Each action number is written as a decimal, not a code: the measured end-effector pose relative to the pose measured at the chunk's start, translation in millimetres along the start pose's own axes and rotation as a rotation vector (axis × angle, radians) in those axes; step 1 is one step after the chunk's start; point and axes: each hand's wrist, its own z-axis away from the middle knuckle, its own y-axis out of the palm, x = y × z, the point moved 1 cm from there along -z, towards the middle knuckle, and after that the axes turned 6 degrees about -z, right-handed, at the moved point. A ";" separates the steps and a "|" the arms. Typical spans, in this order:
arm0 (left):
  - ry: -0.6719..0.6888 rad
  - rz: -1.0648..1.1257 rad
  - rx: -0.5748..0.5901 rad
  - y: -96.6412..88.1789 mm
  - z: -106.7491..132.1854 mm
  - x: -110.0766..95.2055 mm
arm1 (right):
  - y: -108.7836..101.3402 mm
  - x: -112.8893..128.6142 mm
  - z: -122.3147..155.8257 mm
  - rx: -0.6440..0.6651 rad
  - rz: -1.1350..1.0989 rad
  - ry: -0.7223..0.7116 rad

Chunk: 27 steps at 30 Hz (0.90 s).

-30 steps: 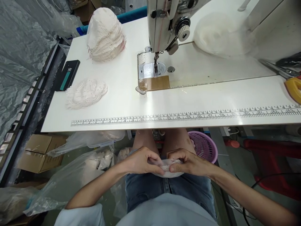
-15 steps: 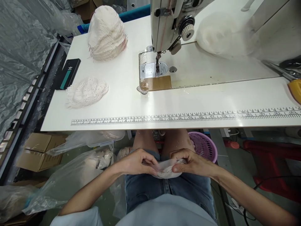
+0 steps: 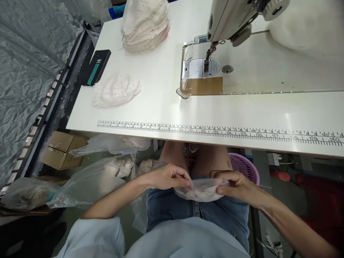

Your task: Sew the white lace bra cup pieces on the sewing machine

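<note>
Over my lap is a small piece of sheer white lace fabric (image 3: 200, 190), cupped in shape. My right hand (image 3: 236, 185) grips its right end, thumb in front and fingers behind. At its left end my left hand (image 3: 174, 178) pinches the upper edge between thumb and fingers. A second white lace piece (image 3: 116, 91) lies flat on the left of the sewing table (image 3: 158, 107). Behind it stands a tall stack of white fabric pieces (image 3: 145, 28) with frayed edges.
The sewing machine (image 3: 228, 18) stands at the table's back, its needle over the metal plate. A black case (image 3: 99, 67) lies at the left edge. A printed ruler (image 3: 215, 132) runs along the front. Below are plastic bags (image 3: 88, 182), a cardboard box (image 3: 63, 150) and a purple basket (image 3: 245, 167).
The view has shifted, so the table and machine appear further right and higher. More of the lace fabric's left end shows, as my left hand has moved to its upper edge.
</note>
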 end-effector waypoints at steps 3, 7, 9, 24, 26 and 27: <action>-0.046 0.044 0.017 2.3 -0.3 2.5 | -2.9 -4.0 0.0 -0.030 0.001 0.014; -0.068 0.053 0.043 6.3 -1.6 0.6 | -4.6 -7.3 -0.1 -0.072 0.001 0.045; -0.045 -0.010 0.014 7.8 -2.6 -0.6 | -5.4 -9.8 0.3 -0.096 0.007 0.069; 0.009 0.007 0.014 8.9 -5.8 -1.7 | 0.7 -4.6 0.0 -0.094 0.015 0.010; -0.025 -0.007 -0.006 12.0 -9.6 -2.3 | 2.2 -4.2 -0.2 -0.104 0.044 0.007; -0.051 -0.010 -0.021 13.7 -11.6 -2.6 | 2.6 -4.0 -0.2 -0.108 0.059 0.003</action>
